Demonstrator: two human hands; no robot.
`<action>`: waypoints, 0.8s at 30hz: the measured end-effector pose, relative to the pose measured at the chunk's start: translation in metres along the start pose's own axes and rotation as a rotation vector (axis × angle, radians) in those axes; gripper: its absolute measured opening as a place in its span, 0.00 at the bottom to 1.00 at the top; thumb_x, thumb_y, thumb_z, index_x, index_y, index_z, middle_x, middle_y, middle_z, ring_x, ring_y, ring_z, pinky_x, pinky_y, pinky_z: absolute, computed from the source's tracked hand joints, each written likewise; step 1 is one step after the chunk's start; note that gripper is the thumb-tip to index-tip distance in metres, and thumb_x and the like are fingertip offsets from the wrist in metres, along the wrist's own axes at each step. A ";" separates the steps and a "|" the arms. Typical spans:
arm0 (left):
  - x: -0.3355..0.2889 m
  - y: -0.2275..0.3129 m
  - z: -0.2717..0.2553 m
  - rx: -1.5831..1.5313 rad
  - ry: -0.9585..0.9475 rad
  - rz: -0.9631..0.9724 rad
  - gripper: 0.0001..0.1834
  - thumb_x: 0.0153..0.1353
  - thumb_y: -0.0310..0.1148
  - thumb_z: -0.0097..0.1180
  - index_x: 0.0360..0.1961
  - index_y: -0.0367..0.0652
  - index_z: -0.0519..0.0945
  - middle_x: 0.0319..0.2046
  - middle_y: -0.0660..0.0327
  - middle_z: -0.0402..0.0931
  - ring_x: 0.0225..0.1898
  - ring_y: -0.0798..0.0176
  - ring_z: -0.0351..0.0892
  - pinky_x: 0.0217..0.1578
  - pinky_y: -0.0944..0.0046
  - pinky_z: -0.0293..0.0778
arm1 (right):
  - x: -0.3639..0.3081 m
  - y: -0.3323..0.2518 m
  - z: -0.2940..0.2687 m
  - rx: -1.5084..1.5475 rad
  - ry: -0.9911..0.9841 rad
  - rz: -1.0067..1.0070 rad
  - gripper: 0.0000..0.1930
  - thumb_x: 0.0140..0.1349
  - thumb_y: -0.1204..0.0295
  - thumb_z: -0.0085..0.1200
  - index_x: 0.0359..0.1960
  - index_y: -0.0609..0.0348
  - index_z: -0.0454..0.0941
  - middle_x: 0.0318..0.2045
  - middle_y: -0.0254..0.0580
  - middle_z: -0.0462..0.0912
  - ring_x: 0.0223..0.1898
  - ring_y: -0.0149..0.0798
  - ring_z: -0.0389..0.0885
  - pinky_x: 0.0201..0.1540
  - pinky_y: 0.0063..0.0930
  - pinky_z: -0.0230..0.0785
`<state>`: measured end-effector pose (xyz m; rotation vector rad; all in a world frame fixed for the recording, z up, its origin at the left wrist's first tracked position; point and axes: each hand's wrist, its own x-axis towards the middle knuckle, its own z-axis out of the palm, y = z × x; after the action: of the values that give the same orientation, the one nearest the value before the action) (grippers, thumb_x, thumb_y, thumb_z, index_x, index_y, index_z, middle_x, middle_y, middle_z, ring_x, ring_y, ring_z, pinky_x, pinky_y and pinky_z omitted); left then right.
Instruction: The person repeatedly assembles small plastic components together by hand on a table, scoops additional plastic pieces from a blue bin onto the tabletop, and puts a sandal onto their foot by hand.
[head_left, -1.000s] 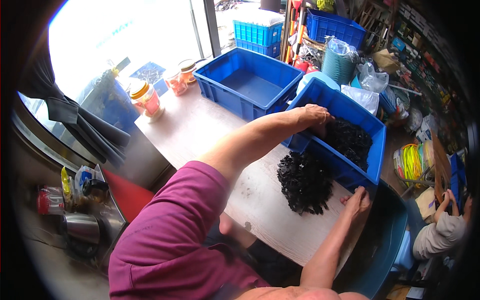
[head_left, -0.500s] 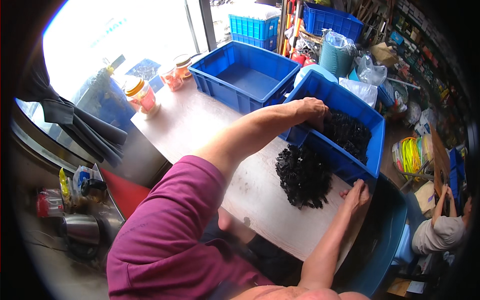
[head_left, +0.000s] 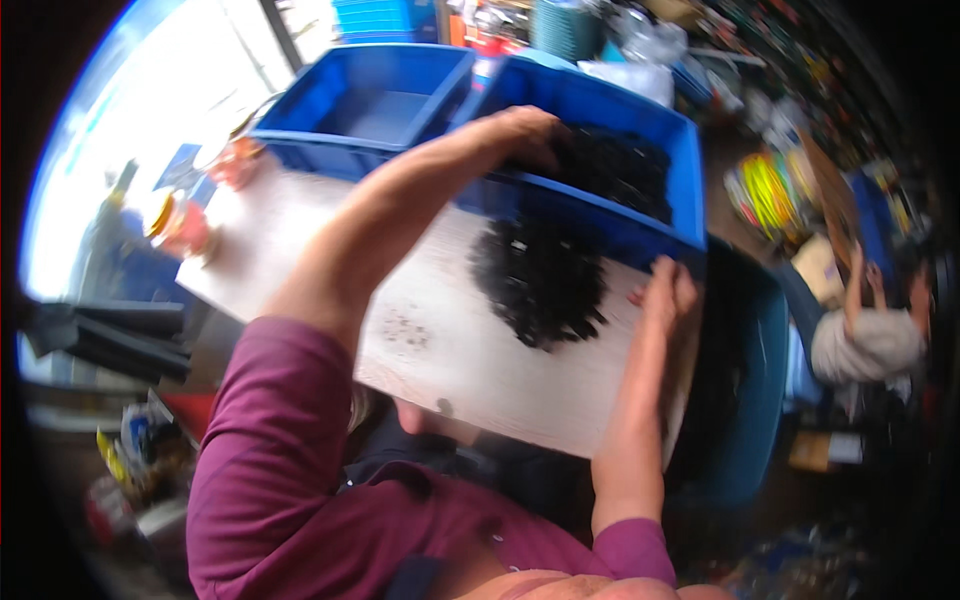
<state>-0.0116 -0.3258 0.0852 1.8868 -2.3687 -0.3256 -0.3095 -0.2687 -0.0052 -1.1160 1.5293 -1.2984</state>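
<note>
A pile of small black parts (head_left: 540,280) lies on the pale wooden table top (head_left: 440,340), right below the near wall of a blue crate (head_left: 680,170) that holds more black parts (head_left: 615,165). My left hand (head_left: 525,130) reaches over that crate's near rim, fingers curled down into the black parts. My right hand (head_left: 668,295) rests at the table's right edge beside the pile, fingers up against the crate's front wall. The picture is blurred, so neither grip is clear.
An empty blue crate (head_left: 375,95) stands behind left. Two jars (head_left: 185,225) sit at the table's left end. A large dark round tub (head_left: 750,380) is below the right edge. Another person (head_left: 870,340) sits at far right near coloured cable coils (head_left: 765,190).
The view has swung and tilted, so everything sits lower and more slanted. My left hand stays in the crate and my right hand stays beside the pile.
</note>
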 end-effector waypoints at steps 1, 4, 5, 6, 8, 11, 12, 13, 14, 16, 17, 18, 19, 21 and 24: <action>-0.002 -0.012 0.006 -0.030 0.051 0.029 0.26 0.45 0.41 0.64 0.50 0.53 0.80 0.42 0.55 0.82 0.46 0.49 0.81 0.47 0.54 0.76 | 0.000 -0.002 0.005 -0.002 -0.048 0.016 0.15 0.60 0.63 0.52 0.34 0.65 0.78 0.21 0.37 0.73 0.13 0.29 0.68 0.14 0.26 0.70; -0.010 -0.011 0.001 0.005 -0.066 -0.001 0.30 0.46 0.44 0.66 0.53 0.50 0.78 0.44 0.52 0.82 0.47 0.49 0.80 0.48 0.53 0.75 | -0.010 -0.014 0.012 0.071 -0.028 0.049 0.13 0.60 0.65 0.53 0.31 0.65 0.77 0.17 0.36 0.72 0.11 0.29 0.67 0.13 0.26 0.70; -0.008 -0.030 0.012 -0.002 -0.013 0.022 0.34 0.45 0.46 0.67 0.55 0.49 0.76 0.45 0.51 0.81 0.49 0.48 0.80 0.51 0.52 0.73 | -0.007 -0.009 0.017 0.072 -0.023 0.014 0.13 0.60 0.65 0.52 0.30 0.66 0.77 0.17 0.36 0.72 0.11 0.28 0.67 0.13 0.26 0.70; -0.003 -0.013 0.010 0.026 -0.074 -0.012 0.35 0.45 0.47 0.68 0.57 0.49 0.75 0.47 0.51 0.80 0.50 0.48 0.79 0.54 0.52 0.71 | 0.001 0.001 0.011 0.060 0.008 -0.015 0.13 0.60 0.66 0.52 0.28 0.66 0.76 0.17 0.36 0.72 0.10 0.28 0.67 0.12 0.26 0.69; -0.002 -0.014 0.012 0.018 -0.085 0.031 0.35 0.44 0.45 0.68 0.55 0.47 0.76 0.46 0.50 0.80 0.50 0.48 0.79 0.52 0.53 0.73 | -0.005 -0.005 0.009 0.071 -0.053 -0.024 0.13 0.60 0.66 0.52 0.27 0.66 0.75 0.17 0.36 0.72 0.10 0.28 0.67 0.12 0.26 0.70; 0.001 -0.008 0.008 -0.002 -0.064 0.081 0.32 0.43 0.39 0.67 0.53 0.44 0.77 0.45 0.49 0.81 0.49 0.48 0.80 0.50 0.55 0.74 | -0.005 -0.010 0.007 0.131 -0.017 0.029 0.13 0.59 0.66 0.52 0.24 0.65 0.73 0.17 0.35 0.71 0.10 0.27 0.66 0.13 0.25 0.71; 0.002 -0.008 0.009 -0.025 -0.052 0.093 0.31 0.43 0.38 0.66 0.52 0.43 0.78 0.44 0.49 0.81 0.48 0.49 0.80 0.50 0.55 0.74 | -0.006 -0.010 0.007 0.158 0.014 0.020 0.13 0.59 0.66 0.52 0.25 0.64 0.73 0.18 0.34 0.71 0.11 0.27 0.66 0.13 0.25 0.71; 0.001 -0.008 0.010 -0.047 -0.018 0.088 0.29 0.43 0.39 0.67 0.50 0.46 0.80 0.44 0.53 0.81 0.48 0.51 0.80 0.51 0.57 0.74 | -0.008 -0.010 0.007 0.167 0.019 -0.009 0.13 0.59 0.66 0.52 0.26 0.64 0.73 0.18 0.33 0.71 0.12 0.27 0.67 0.13 0.26 0.71; 0.001 -0.008 0.009 -0.052 -0.019 0.103 0.29 0.43 0.39 0.67 0.50 0.46 0.80 0.44 0.53 0.81 0.48 0.51 0.80 0.51 0.57 0.74 | -0.008 -0.010 0.006 0.109 0.025 -0.022 0.13 0.59 0.65 0.51 0.25 0.65 0.73 0.18 0.33 0.70 0.16 0.28 0.70 0.14 0.27 0.73; -0.001 -0.007 0.005 -0.139 0.068 0.139 0.26 0.43 0.36 0.66 0.48 0.45 0.80 0.43 0.53 0.82 0.46 0.53 0.81 0.49 0.58 0.75 | -0.005 -0.013 0.001 0.029 -0.101 0.049 0.13 0.58 0.65 0.52 0.25 0.64 0.73 0.19 0.34 0.71 0.18 0.30 0.71 0.17 0.29 0.76; -0.003 -0.006 0.003 -0.164 0.091 0.106 0.25 0.44 0.33 0.65 0.47 0.44 0.80 0.41 0.54 0.83 0.44 0.55 0.83 0.47 0.59 0.77 | -0.003 -0.013 0.002 0.027 -0.094 0.049 0.13 0.58 0.65 0.52 0.25 0.64 0.73 0.19 0.34 0.71 0.18 0.30 0.71 0.17 0.29 0.76; -0.003 -0.006 0.003 -0.166 0.089 0.110 0.25 0.44 0.33 0.65 0.47 0.44 0.80 0.41 0.54 0.83 0.44 0.55 0.83 0.47 0.59 0.77 | -0.003 -0.013 0.005 0.058 -0.067 0.069 0.13 0.58 0.64 0.52 0.25 0.64 0.73 0.20 0.35 0.71 0.19 0.30 0.72 0.18 0.30 0.77; -0.004 -0.007 0.003 -0.176 0.120 0.106 0.24 0.44 0.33 0.64 0.47 0.43 0.80 0.40 0.54 0.83 0.43 0.55 0.83 0.47 0.59 0.77 | -0.003 -0.012 0.006 0.089 -0.040 0.087 0.13 0.58 0.64 0.52 0.26 0.63 0.74 0.21 0.35 0.72 0.19 0.31 0.73 0.19 0.31 0.78; -0.005 -0.006 0.000 -0.191 0.159 0.090 0.23 0.45 0.32 0.63 0.47 0.43 0.80 0.40 0.54 0.83 0.44 0.55 0.83 0.48 0.60 0.76 | -0.005 -0.010 0.005 0.064 -0.051 0.059 0.13 0.57 0.64 0.52 0.26 0.63 0.74 0.21 0.35 0.72 0.20 0.31 0.73 0.19 0.31 0.78; -0.002 -0.002 -0.005 -0.228 0.130 0.071 0.24 0.45 0.33 0.63 0.48 0.45 0.80 0.40 0.53 0.83 0.45 0.54 0.83 0.48 0.59 0.76 | -0.001 -0.010 0.001 0.010 -0.108 0.048 0.12 0.57 0.64 0.53 0.28 0.62 0.76 0.22 0.36 0.74 0.20 0.32 0.74 0.19 0.31 0.78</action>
<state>-0.0084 -0.3244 0.0900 1.6660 -2.2035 -0.4318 -0.3073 -0.2688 0.0042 -1.1183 1.4602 -1.1935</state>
